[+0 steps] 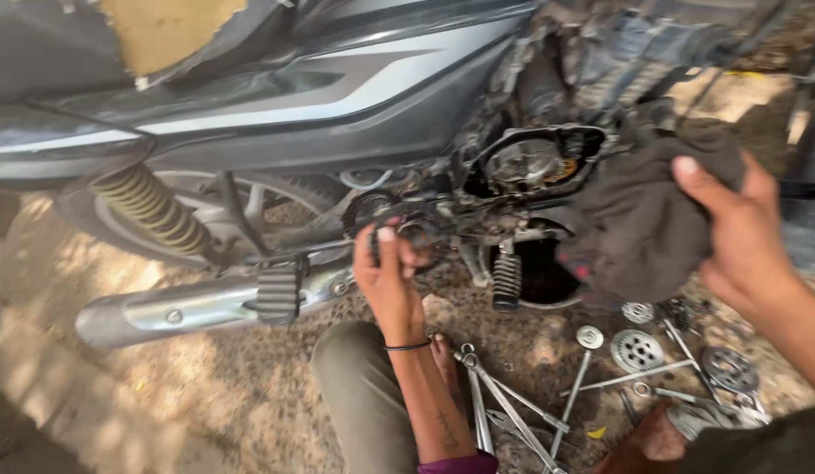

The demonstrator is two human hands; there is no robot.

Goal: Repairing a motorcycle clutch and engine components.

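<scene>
My left hand [388, 279] pinches a small round dark engine part [419, 235] low on the side of a grey motorcycle [320, 96]. My right hand [739, 230] is raised at the right and grips a dark dirty rag [640, 224], which hangs in front of the open engine case [530, 162]. The round opening of the case shows metal parts inside. A ribbed footpeg [506, 281] hangs just right of my left hand.
The chrome exhaust pipe [188, 307] and a rear footpeg [278, 292] lie left of my left hand, below the coiled shock spring [148, 209]. Several wrenches [504, 399], round clutch plates [638, 349] and washers lie on the dirt ground at lower right. My knee [359, 386] is below.
</scene>
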